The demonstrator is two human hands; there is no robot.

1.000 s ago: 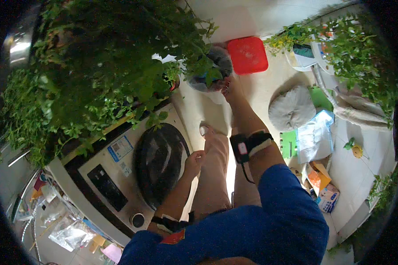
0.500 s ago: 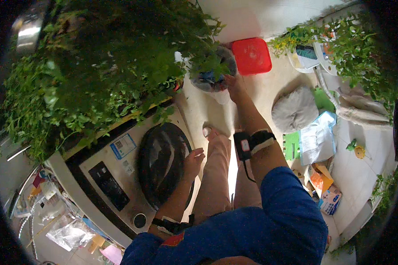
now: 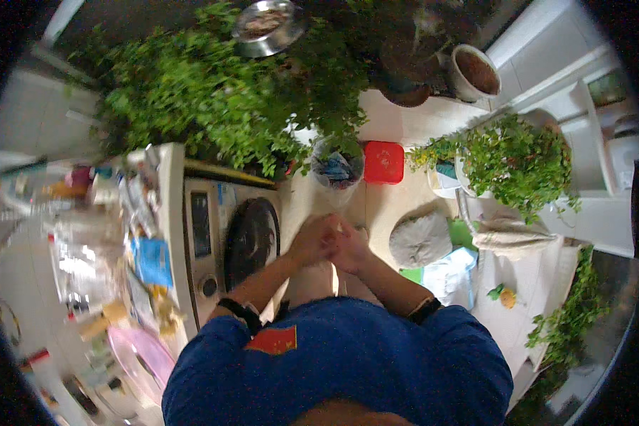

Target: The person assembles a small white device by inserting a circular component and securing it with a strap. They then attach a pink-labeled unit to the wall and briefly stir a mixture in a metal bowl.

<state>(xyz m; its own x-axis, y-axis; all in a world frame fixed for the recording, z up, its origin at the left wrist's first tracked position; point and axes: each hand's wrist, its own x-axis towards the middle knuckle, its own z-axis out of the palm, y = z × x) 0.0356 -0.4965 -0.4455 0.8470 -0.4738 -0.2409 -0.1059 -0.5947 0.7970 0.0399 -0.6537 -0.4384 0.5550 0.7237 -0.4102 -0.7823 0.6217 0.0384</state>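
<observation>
My left hand (image 3: pixel 311 241) and my right hand (image 3: pixel 351 250) meet in front of my body, touching each other at the fingers. Motion smears the fingers, so whether anything small lies between them is hidden. Beyond the hands on the floor stands a bin (image 3: pixel 318 174) lined with a clear bag, with blue and pale rubbish inside. Against its right side is a square red plastic container or lid (image 3: pixel 384 162). A front-loading washing machine (image 3: pixel 216 273) with a dark round door stands left of my hands.
Leafy green plants (image 3: pixel 213 113) overhang the washing machine and bin. A grey round cushion (image 3: pixel 420 240) lies on the right, by a white-and-blue sheet (image 3: pixel 451 278). A cluttered counter (image 3: pixel 172 213) runs along the left, with a pink basin (image 3: pixel 131 355) below. A metal bowl (image 3: pixel 266 44) sits among the far plants.
My right hand has drawn back from the bin and joined my left hand, which has left the washing machine's door. The view has shifted, showing more of the counter and far plants.
</observation>
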